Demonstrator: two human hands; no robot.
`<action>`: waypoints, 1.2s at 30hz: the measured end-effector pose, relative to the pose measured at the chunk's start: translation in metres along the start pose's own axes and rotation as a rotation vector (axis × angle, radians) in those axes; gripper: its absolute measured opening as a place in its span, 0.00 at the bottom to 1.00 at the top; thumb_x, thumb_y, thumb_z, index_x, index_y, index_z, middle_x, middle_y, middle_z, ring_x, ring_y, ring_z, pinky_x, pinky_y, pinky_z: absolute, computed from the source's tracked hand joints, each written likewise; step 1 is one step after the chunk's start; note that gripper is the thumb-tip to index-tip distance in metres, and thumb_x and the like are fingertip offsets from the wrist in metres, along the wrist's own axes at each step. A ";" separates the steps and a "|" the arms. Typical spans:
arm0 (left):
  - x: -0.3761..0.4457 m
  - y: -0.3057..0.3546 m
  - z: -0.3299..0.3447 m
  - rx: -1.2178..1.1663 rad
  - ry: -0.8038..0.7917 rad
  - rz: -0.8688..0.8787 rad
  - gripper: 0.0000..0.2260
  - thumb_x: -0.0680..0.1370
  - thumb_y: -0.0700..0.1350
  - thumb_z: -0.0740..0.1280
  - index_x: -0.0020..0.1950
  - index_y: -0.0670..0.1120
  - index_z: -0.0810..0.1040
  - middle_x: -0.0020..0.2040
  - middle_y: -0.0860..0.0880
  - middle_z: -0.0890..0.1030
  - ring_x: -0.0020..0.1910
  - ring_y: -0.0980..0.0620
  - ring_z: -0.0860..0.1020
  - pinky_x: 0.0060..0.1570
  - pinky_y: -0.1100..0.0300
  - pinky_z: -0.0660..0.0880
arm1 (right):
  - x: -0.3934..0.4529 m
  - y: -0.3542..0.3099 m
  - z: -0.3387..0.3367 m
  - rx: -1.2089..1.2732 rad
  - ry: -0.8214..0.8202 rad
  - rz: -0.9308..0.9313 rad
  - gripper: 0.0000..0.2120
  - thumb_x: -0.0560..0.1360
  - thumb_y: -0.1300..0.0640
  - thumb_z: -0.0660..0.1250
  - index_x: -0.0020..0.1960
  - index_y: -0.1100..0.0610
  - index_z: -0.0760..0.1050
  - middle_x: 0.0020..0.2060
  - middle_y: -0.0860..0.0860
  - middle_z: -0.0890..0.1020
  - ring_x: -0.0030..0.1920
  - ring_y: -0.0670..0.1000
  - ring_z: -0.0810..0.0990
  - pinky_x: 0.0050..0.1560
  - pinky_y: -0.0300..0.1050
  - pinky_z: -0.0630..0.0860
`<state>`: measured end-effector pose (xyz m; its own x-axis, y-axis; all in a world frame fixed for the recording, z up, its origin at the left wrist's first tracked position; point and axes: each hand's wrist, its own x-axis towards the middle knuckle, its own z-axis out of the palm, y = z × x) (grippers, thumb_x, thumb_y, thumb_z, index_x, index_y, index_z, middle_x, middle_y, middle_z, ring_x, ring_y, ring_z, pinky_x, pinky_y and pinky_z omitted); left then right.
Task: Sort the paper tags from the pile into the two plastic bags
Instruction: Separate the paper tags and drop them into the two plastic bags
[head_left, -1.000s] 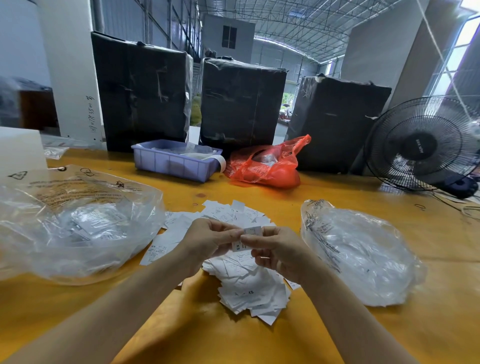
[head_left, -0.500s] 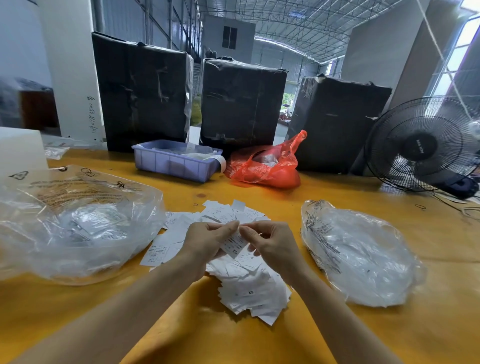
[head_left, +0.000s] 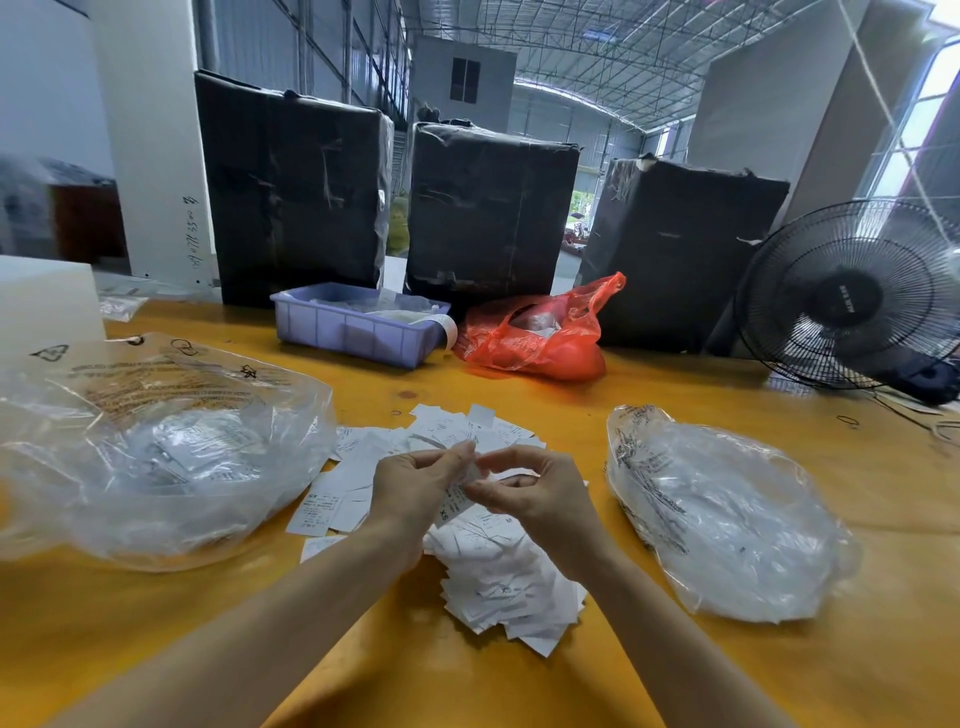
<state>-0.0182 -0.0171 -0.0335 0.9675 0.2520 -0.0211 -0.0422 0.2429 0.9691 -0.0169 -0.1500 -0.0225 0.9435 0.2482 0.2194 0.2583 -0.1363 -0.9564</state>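
A pile of white paper tags lies in the middle of the yellow table. Above it my left hand and my right hand pinch one paper tag marked XS between their fingertips. A large clear plastic bag with tags inside sits to the left of the pile. A smaller clear plastic bag, also holding tags, lies to the right.
A lilac plastic bin and a red plastic bag stand beyond the pile. Three black-wrapped bales line the table's far edge. A black fan stands at the right. A white block is at far left.
Both hands have shifted slightly away from me over the pile. The tag was turned from level between the fingers to hanging down with its XS end low.
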 end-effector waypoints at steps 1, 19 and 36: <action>0.000 0.001 0.000 -0.014 0.007 -0.002 0.06 0.70 0.46 0.74 0.36 0.44 0.83 0.29 0.50 0.83 0.27 0.56 0.80 0.27 0.65 0.74 | 0.000 0.000 0.000 0.022 -0.013 0.007 0.11 0.67 0.66 0.75 0.48 0.62 0.80 0.39 0.59 0.83 0.34 0.46 0.80 0.38 0.36 0.76; 0.005 0.025 -0.008 0.141 -0.234 -0.192 0.19 0.75 0.57 0.66 0.51 0.42 0.82 0.44 0.46 0.84 0.41 0.49 0.80 0.37 0.59 0.75 | 0.004 -0.002 -0.009 0.383 0.065 0.270 0.07 0.63 0.66 0.75 0.33 0.59 0.78 0.29 0.54 0.81 0.29 0.48 0.79 0.31 0.36 0.75; 0.045 0.113 -0.126 0.814 0.162 0.045 0.03 0.72 0.36 0.72 0.44 0.40 0.81 0.36 0.43 0.81 0.30 0.52 0.79 0.25 0.66 0.77 | 0.008 -0.013 -0.044 0.106 0.382 0.020 0.02 0.74 0.65 0.69 0.44 0.60 0.77 0.34 0.53 0.85 0.31 0.49 0.81 0.34 0.40 0.76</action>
<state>-0.0107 0.1397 0.0446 0.9187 0.3922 0.0471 0.1738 -0.5084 0.8434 -0.0032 -0.1885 0.0004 0.9625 -0.1310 0.2378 0.2354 -0.0332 -0.9713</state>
